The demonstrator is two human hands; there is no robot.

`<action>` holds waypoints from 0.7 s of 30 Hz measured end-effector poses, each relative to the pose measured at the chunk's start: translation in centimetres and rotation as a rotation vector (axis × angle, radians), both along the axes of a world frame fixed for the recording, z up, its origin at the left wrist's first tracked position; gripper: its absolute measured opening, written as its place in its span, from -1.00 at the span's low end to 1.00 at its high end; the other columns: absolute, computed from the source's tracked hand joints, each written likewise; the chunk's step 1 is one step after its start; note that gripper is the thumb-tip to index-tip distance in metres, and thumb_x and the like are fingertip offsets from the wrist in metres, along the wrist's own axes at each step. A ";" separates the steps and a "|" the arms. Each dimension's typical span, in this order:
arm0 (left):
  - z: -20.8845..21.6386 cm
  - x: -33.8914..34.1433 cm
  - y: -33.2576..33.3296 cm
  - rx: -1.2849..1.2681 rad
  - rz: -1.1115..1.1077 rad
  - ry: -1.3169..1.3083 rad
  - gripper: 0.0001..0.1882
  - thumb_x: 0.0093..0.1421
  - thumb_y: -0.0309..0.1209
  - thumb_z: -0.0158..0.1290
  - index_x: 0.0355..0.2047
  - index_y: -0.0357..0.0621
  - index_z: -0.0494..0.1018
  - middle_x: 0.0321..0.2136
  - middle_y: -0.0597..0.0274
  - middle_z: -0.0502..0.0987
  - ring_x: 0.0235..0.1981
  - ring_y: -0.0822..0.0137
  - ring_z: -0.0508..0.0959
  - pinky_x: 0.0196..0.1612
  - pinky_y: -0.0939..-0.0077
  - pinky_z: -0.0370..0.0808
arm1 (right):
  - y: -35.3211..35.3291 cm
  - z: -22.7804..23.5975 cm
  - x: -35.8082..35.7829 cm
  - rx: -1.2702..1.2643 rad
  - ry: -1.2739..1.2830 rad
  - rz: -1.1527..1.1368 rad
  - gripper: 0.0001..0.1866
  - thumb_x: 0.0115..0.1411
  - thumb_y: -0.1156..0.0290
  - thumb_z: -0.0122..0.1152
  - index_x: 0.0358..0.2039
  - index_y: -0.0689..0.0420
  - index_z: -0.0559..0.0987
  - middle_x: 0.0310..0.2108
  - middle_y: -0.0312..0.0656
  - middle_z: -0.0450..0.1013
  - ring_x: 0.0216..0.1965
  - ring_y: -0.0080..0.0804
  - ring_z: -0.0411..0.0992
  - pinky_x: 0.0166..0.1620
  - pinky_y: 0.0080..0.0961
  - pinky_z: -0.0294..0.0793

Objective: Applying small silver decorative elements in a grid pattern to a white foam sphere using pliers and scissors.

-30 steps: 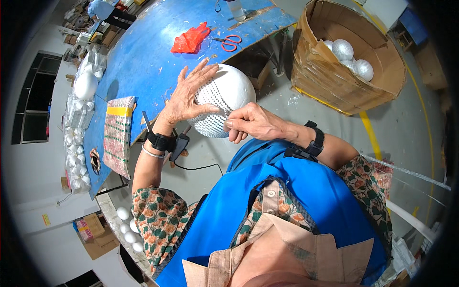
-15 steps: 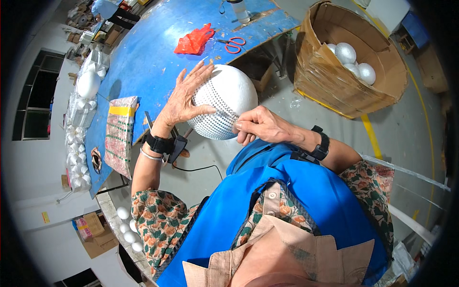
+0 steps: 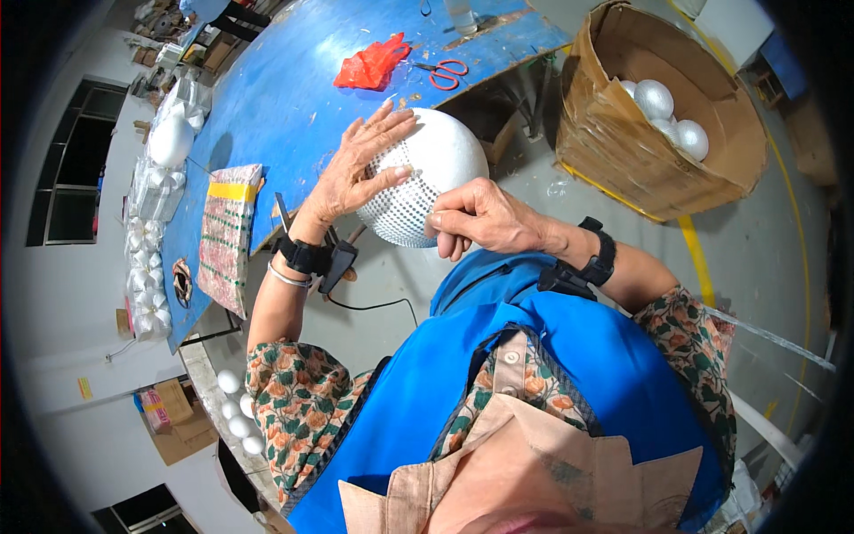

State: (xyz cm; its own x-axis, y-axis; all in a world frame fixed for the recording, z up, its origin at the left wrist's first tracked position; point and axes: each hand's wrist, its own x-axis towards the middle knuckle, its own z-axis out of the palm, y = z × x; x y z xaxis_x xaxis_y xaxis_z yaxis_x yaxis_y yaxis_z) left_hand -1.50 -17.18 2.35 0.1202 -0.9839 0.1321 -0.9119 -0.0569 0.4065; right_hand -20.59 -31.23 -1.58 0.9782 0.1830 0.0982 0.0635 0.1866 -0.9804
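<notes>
A large white foam ball (image 3: 449,147) sits in front of me, its left and lower sides covered with rows of small silver studs. My left hand (image 3: 369,169) lies over its upper left side with fingers spread and thumb pressed on the studded part, holding it. At the ball's lower right, my right hand (image 3: 485,216) is closed in a pinch, fingertips against the edge of the studded rows. Whatever may be between those fingers is too small or hidden to make out. What supports the ball from below does not show.
The blue table (image 3: 294,107) bears a red plastic bag (image 3: 372,62), red-handled scissors (image 3: 445,73), a clear bottle (image 3: 461,16) and a flat wrapped pack (image 3: 229,236). A big cardboard box (image 3: 623,133) with silver balls (image 3: 654,99) stands right. Small white balls (image 3: 238,425) lie lower left.
My whole view has shifted slightly. My left thumb has slid upward over the studs, and my right fingertips have moved a little left along the ball.
</notes>
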 end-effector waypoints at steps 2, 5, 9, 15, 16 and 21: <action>0.0 -0.2 0.1 -0.011 0.008 -0.010 -0.39 0.12 0.02 -0.05 0.15 0.07 0.25 0.21 0.20 0.17 0.30 0.14 -0.04 0.25 -0.08 -0.21 | -0.3 -0.5 0.1 -0.054 0.060 0.040 -0.70 0.26 0.33 -0.07 -0.39 0.30 0.53 -0.56 -0.23 0.48 -0.52 -0.61 0.44 -0.45 -0.72 0.44; 0.1 -0.2 0.2 0.001 0.022 0.001 -0.42 0.16 0.03 -0.12 0.15 0.08 0.25 0.22 0.20 0.14 0.30 0.14 -0.05 0.25 -0.08 -0.22 | -0.6 -1.6 0.1 -0.009 0.102 -0.004 -0.70 0.27 0.32 -0.07 -0.38 0.29 0.53 -0.55 -0.22 0.49 -0.51 -0.60 0.45 -0.44 -0.72 0.44; -0.1 0.1 0.5 -0.034 0.025 -0.012 -0.43 0.18 0.03 -0.15 0.15 0.09 0.24 0.22 0.21 0.12 0.30 0.14 -0.05 0.25 -0.08 -0.23 | -0.2 -1.7 0.2 0.010 0.085 -0.040 -0.66 0.25 0.29 -0.07 -0.45 0.30 0.52 -0.59 -0.18 0.47 -0.56 -0.53 0.45 -0.47 -0.65 0.46; 0.5 -1.1 0.2 -0.016 0.001 -0.206 -0.45 0.19 0.00 -0.14 0.16 0.10 0.24 0.22 0.23 0.14 0.29 0.13 -0.03 0.25 -0.06 -0.24 | -0.1 -1.7 0.2 -0.013 0.068 -0.036 -0.66 0.27 0.27 -0.08 -0.40 0.30 0.51 -0.59 -0.19 0.47 -0.54 -0.54 0.45 -0.44 -0.64 0.47; 0.4 -1.1 0.3 -0.015 0.002 -0.204 -0.45 0.19 0.00 -0.14 0.16 0.10 0.24 0.22 0.23 0.14 0.29 0.13 -0.03 0.25 -0.06 -0.24 | 0.0 -1.5 0.3 -0.011 0.055 -0.027 -0.66 0.27 0.26 -0.08 -0.40 0.30 0.52 -0.58 -0.19 0.47 -0.54 -0.54 0.45 -0.44 -0.64 0.47; -0.3 0.3 0.8 -0.022 -0.016 -0.068 -0.42 0.16 0.03 -0.11 0.15 0.10 0.24 0.21 0.23 0.15 0.29 0.13 -0.02 0.26 -0.04 -0.24 | 0.0 -1.6 0.5 -0.012 0.043 -0.012 -0.65 0.27 0.25 -0.07 -0.40 0.30 0.52 -0.58 -0.19 0.47 -0.53 -0.53 0.46 -0.43 -0.63 0.47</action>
